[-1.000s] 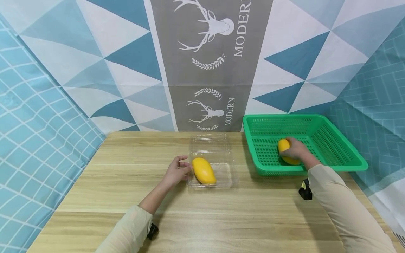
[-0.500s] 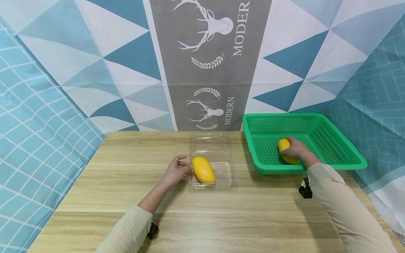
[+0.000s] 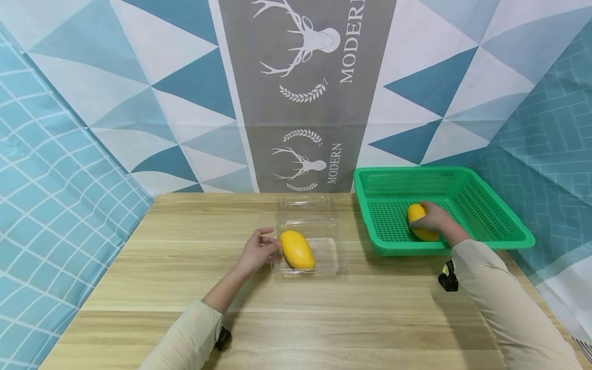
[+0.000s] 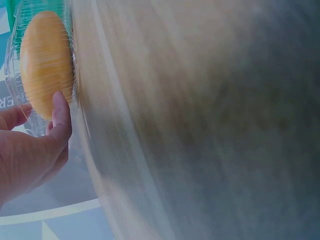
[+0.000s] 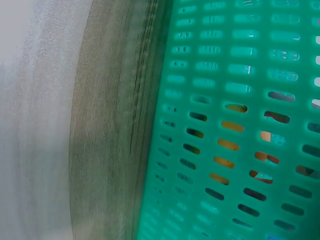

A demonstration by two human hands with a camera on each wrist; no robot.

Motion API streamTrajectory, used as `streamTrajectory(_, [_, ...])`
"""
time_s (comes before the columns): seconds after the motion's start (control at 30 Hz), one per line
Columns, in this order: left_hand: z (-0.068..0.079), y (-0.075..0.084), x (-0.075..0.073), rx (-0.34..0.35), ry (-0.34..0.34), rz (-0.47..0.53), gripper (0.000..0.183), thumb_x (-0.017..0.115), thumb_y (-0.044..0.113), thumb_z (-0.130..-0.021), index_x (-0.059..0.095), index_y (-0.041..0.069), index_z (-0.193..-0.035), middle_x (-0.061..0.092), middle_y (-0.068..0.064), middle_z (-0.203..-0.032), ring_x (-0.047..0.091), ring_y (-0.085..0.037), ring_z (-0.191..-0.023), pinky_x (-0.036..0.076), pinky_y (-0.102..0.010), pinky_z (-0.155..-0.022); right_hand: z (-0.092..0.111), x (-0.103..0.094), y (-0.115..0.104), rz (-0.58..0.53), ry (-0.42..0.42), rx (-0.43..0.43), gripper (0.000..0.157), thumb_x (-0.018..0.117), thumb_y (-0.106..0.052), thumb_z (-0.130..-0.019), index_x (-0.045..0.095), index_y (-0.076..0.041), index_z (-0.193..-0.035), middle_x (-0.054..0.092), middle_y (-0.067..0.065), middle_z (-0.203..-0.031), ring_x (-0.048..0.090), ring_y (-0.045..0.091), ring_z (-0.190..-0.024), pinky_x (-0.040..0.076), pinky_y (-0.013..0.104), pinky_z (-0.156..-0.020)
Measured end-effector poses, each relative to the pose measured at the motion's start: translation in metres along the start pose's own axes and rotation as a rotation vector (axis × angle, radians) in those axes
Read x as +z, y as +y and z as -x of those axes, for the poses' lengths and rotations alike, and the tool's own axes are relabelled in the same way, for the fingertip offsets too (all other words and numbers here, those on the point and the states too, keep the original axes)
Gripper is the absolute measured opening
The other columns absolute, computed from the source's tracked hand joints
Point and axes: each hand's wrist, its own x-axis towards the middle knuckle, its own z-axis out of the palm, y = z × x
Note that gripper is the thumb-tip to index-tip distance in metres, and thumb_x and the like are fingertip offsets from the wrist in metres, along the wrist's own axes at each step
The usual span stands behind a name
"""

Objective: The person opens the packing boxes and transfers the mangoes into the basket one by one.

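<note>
"Mango (image 3: 417, 211) in the green basket (image 3: 407, 246): gripped or just touched?"

"Gripped. Right hand (image 3: 433, 218) is curled round it from above. Can't tell if it's off the basket floor; right wrist cam gets mostly slotted wall."

"Left hand (image 3: 259, 250)?"

"Fingers loose and apart, tips at the left side of the clear box (image 3: 326, 254). No fruit in it. Probably there to steady the box; thin plastic would slide easily."

"Other mango (image 3: 297, 250)?"

"In the box, slanted, against the left side. Leaves the right side bare, which I'd guess is spare room. Lid (image 3: 307, 210) folded back, so access is from above."

"Arms?"

"Wide apart. Right forearm crosses the basket's near rim; left angles forward, low over the table (image 3: 324, 318)."
</note>
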Motion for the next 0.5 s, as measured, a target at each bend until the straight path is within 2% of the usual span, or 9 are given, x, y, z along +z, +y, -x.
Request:
streamTrajectory(0.17, [0.001,0.001,0.0,0.003,-0.005,0.004,0.05,0.058,0.003,-0.09,0.038,0.002,-0.135,0.05,-0.02,-0.113,0.061,-0.023,-0.088,0.059,-0.04,-0.077,0.002,-0.003,0.0,-0.015,0.005,0.024,0.081,0.056,-0.021,-0.09,0.006,0.013,-0.144,0.029,0.043,-0.13,0.046,0.049,-0.105,0.05,0.049,-0.075])
streamTrajectory(0.4, [0.002,0.001,0.0,0.006,-0.008,0.005,0.052,0.058,0.003,-0.09,0.036,0.001,-0.137,0.05,-0.02,-0.114,0.06,-0.024,-0.09,0.059,-0.04,-0.077,0.002,-0.01,-0.003,0.01,0.049,0.025,0.082,0.057,-0.026,-0.09,0.01,0.012,-0.144,0.021,0.042,-0.138,0.033,0.056,-0.12,0.041,0.062,-0.091])
streamTrajectory(0.5, [0.002,0.001,0.0,0.004,-0.009,0.005,0.053,0.058,0.003,-0.09,0.036,0.001,-0.137,0.049,-0.019,-0.114,0.06,-0.024,-0.09,0.059,-0.041,-0.077,0.004,-0.013,-0.006,0.014,0.06,0.022,0.081,0.057,-0.028,-0.09,0.012,0.011,-0.144,0.02,0.042,-0.14,0.031,0.056,-0.121,0.04,0.064,-0.093])
